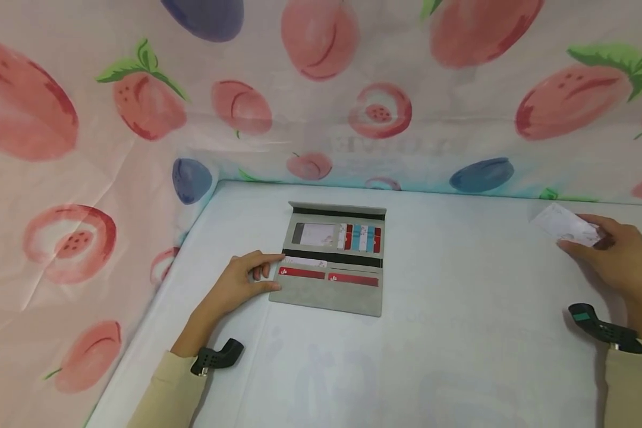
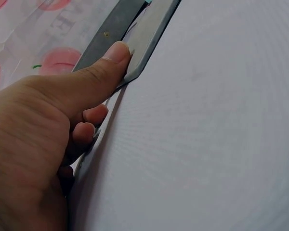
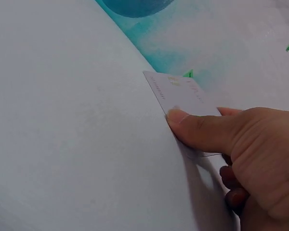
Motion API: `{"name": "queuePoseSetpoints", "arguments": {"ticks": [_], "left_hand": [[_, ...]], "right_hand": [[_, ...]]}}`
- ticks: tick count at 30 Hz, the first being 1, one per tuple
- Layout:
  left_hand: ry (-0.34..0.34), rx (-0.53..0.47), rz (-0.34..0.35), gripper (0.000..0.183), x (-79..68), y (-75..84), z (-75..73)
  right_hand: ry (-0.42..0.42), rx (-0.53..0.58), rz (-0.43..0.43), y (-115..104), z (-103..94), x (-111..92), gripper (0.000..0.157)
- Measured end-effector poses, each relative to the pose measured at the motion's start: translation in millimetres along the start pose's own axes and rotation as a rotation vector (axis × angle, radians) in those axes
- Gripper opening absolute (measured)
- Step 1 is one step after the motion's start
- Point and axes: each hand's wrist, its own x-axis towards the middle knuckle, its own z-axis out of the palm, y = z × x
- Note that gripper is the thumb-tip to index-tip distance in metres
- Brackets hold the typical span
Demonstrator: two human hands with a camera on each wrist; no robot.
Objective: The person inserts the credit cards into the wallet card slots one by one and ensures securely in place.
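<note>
A grey wallet (image 1: pixel 326 302) lies unfolded on the white table, with cards in its slots. Two red cards (image 1: pixel 302 273) show in the lower row and a white card (image 1: pixel 306 261) sticks out above them. My left hand (image 1: pixel 243 276) holds the wallet's left edge, thumb near the lower corner and index finger higher up. In the left wrist view the thumb (image 2: pixel 98 77) lies over the edge, other fingers curled below. Far to the right, my right hand (image 1: pixel 623 252) pinches a whitish printed card (image 3: pixel 176 94) between thumb and fingers, above the table.
Behind the white table (image 1: pixel 460 333) hangs a peach-patterned curtain (image 1: pixel 310 101), which also runs along the left side. The wallet's upper half holds a clear window (image 1: pixel 315 233) and several small upright card edges (image 1: pixel 359 238). Black wrist mounts (image 1: pixel 216 358) sit on both arms.
</note>
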Motion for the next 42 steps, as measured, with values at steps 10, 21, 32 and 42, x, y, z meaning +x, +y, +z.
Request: {"name": "queuePoseSetpoints", "arguments": {"ticks": [10, 21, 32, 42], "left_hand": [[-0.020, -0.009, 0.041, 0.049, 4.4, -5.0, -1.0], [-0.027, 0.002, 0.038, 0.048, 1.1, -4.6, -2.7], [-0.011, 0.007, 0.038, 0.049, 0.0, -1.3, -2.3], [0.004, 0.000, 0.004, 0.049, -1.7, -1.0, 0.1]], "right_hand": [[0.038, -0.017, 0.044, -1.1, 1.2, -3.9, 0.057], [0.006, 0.177, 0.031, -25.4, 7.2, -12.4, 0.058], [-0.093, 0.188, -0.142, -67.1, 11.5, -18.0, 0.059], [-0.222, 0.216, -0.258, -99.9, 12.1, -23.4, 0.053]]}}
